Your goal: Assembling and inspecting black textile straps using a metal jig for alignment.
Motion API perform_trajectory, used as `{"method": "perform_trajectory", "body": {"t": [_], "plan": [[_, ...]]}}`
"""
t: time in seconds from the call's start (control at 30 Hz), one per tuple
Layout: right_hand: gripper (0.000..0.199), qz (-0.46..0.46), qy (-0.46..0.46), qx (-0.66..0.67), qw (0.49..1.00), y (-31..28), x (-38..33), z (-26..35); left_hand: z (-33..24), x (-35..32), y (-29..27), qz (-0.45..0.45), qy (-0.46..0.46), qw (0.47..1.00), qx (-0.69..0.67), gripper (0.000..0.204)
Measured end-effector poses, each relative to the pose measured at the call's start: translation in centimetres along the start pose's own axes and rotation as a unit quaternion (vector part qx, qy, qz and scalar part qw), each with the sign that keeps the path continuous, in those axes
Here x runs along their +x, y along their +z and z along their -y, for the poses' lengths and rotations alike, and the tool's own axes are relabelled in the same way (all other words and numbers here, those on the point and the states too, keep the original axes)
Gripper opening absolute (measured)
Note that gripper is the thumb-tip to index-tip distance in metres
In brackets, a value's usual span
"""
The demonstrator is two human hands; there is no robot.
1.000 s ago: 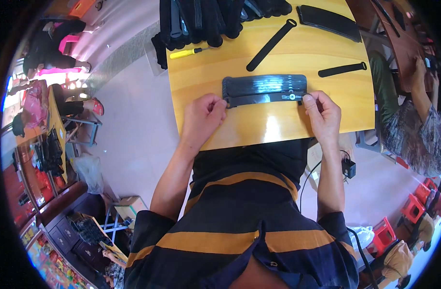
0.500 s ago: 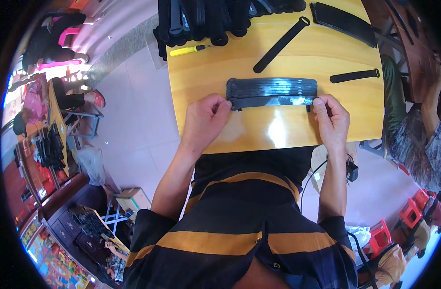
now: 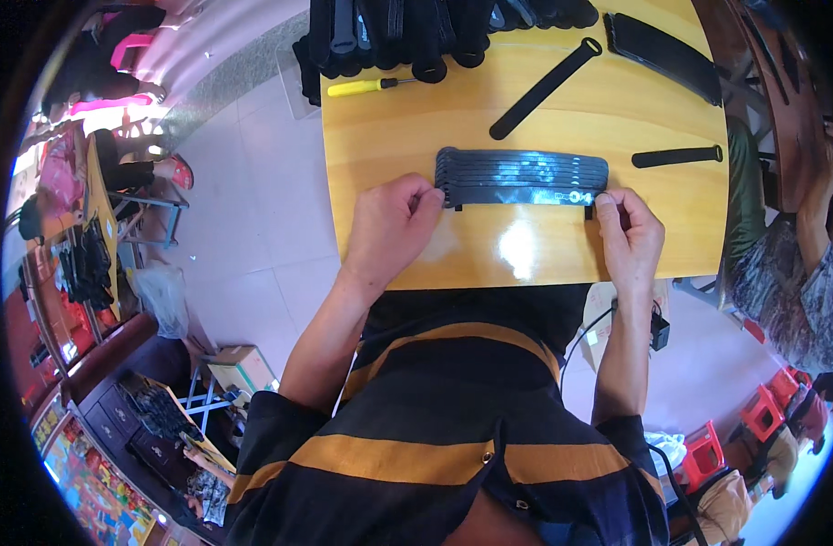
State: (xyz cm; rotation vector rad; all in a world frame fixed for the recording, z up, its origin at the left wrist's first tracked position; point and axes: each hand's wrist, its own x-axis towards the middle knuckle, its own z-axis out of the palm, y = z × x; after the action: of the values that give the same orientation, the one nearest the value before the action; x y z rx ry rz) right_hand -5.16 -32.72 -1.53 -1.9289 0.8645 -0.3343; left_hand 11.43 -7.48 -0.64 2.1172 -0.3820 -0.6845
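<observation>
A row of overlapping black hook-and-loop cable straps (image 3: pixel 526 168) lies across the table before me, shiny on top. My left hand (image 3: pixel 394 227) pinches the left end of the nearest strap (image 3: pixel 512 195) between thumb and fingertips. At its other end, my right hand (image 3: pixel 630 237) has thumb and forefinger closed on the strap's right tip. Pale printing shows near that tip. Two short dark pieces stick out from under the row's near edge. Beyond the row lies a single loose strap (image 3: pixel 544 89), slantwise, with a ring at its far end. Another strap (image 3: pixel 676 157) rests to the right.
A big pile of black straps (image 3: pixel 398 32) covers the table's far left edge. Beside it is a yellow-handled screwdriver (image 3: pixel 362 87). A neat strap stack (image 3: pixel 662 56) occupies the far right corner. Another person (image 3: pixel 790 273) sits beyond the table's right edge.
The nearest strap now lies more evenly along the row, where before it sat at a slight slant. Both hands keep their pinch. The whole view has shifted slightly.
</observation>
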Motion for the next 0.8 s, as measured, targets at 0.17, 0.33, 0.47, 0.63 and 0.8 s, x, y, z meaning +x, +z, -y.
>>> {"method": "perform_trajectory", "body": {"t": [0.17,0.33,0.47,0.63,0.8], "plan": [[0.016,-0.007,0.0,0.002,1.0,0.16,0.08,0.13,-0.01,0.19,-0.2,0.004,0.018,1.0,0.023,0.018],[0.015,-0.012,-0.012,-0.003,1.0,0.0,0.13,-0.11,-0.35,0.25,-0.01,-0.003,0.02,0.999,0.042,0.018],[0.014,-0.007,-0.008,-0.007,1.0,0.2,0.14,0.34,-0.57,0.11,-0.05,-0.006,-0.004,1.0,0.026,0.019],[0.013,-0.006,0.005,0.001,1.0,0.23,0.11,0.41,-0.27,0.16,0.09,-0.006,-0.002,1.0,0.025,0.019],[0.012,-0.006,0.0,0.002,1.0,0.23,0.17,0.67,-0.2,0.24,0.27,-0.013,-0.007,1.0,0.026,0.019]]}}
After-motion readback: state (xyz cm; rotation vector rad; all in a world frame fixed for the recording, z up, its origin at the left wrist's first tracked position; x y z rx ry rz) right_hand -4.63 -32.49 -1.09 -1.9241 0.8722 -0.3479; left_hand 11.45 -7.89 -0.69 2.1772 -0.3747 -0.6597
